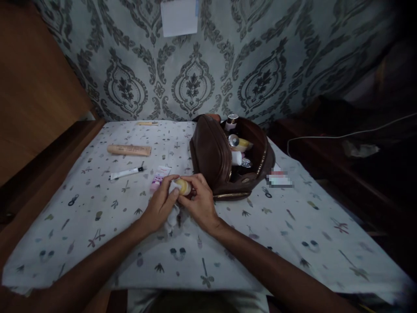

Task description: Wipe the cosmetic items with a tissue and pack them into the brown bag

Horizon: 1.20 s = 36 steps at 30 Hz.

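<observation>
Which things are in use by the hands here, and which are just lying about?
In use:
yellow container, held by the right hand
white cloth, in the left hand

Lying about:
brown bag, open, possibly involved
beige tube
white tube
pink-and-purple packet
pixelated item right of the bag

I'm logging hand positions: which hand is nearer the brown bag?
Right. The right hand is at the near left corner of the brown bag; the left hand is farther left.
</observation>
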### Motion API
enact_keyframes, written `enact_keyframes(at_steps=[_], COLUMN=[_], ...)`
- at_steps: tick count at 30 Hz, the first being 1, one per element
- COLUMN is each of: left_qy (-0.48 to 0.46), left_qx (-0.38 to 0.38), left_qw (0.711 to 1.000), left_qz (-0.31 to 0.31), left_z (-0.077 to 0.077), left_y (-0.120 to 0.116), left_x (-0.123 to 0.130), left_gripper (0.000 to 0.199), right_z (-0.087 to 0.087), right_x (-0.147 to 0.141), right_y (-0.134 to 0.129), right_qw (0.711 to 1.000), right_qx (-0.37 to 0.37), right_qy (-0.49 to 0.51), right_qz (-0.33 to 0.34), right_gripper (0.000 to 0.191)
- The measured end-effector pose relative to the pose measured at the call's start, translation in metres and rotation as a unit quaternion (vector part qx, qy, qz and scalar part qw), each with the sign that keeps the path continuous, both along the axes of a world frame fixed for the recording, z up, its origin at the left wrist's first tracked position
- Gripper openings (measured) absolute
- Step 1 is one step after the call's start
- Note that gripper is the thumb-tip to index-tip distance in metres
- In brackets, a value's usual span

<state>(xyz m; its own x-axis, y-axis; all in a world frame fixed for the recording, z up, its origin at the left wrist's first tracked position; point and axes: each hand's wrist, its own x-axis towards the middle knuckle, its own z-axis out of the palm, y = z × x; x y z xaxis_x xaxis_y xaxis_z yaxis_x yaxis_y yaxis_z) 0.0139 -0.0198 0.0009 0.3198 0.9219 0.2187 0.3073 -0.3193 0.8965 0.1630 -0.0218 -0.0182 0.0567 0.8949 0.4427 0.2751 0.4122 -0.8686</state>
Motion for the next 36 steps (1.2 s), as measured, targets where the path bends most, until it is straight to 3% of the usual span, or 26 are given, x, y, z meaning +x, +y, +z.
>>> enact_keyframes(at_steps=[3,9,15,19,24,32,36], left_qy=[0.027,0.052,0.098,0.107,0.117,0.111,0.063], left_qx=[0.024,0.030,0.066,0.132,0.188,0.142,0.062], left_qw=[0.999,0.998,0.989,0.984,0.975,0.984,0.996], left_qz=[-0.015,0.017,0.090,0.060,0.008,0.011,0.022], left_z=[-0.001,-0.001,-0.006,-0.002,-0.001,0.000,0.008], left_y=[-0.001,0.001,0.000,0.000,0.002,0.004,0.010], left_x=[-0.001,-0.004,-0.007,-0.010,-0.009,-0.010,-0.012], left_gripper=[0.040,0.038,0.034,0.028,0.041,0.045,0.041], right_z=[-0.002,-0.005,0.000,0.003,0.003,-0.007,-0.013], right_x=[0.000,0.001,0.001,-0.001,-0.001,0.004,0.004], right_y=[0.001,0.003,0.002,0.000,0.000,-0.001,-0.002], right_qw=[1.000,0.998,0.999,0.999,1.000,0.985,0.968], right_qx=[0.005,0.005,-0.027,-0.041,-0.013,0.088,0.138], right_qy=[0.002,0.002,-0.014,-0.018,-0.027,-0.131,-0.194], right_qz=[0.018,0.061,-0.010,-0.025,0.001,0.063,0.078], right_gripper=[0.035,0.041,0.032,0.024,0.024,0.035,0.037])
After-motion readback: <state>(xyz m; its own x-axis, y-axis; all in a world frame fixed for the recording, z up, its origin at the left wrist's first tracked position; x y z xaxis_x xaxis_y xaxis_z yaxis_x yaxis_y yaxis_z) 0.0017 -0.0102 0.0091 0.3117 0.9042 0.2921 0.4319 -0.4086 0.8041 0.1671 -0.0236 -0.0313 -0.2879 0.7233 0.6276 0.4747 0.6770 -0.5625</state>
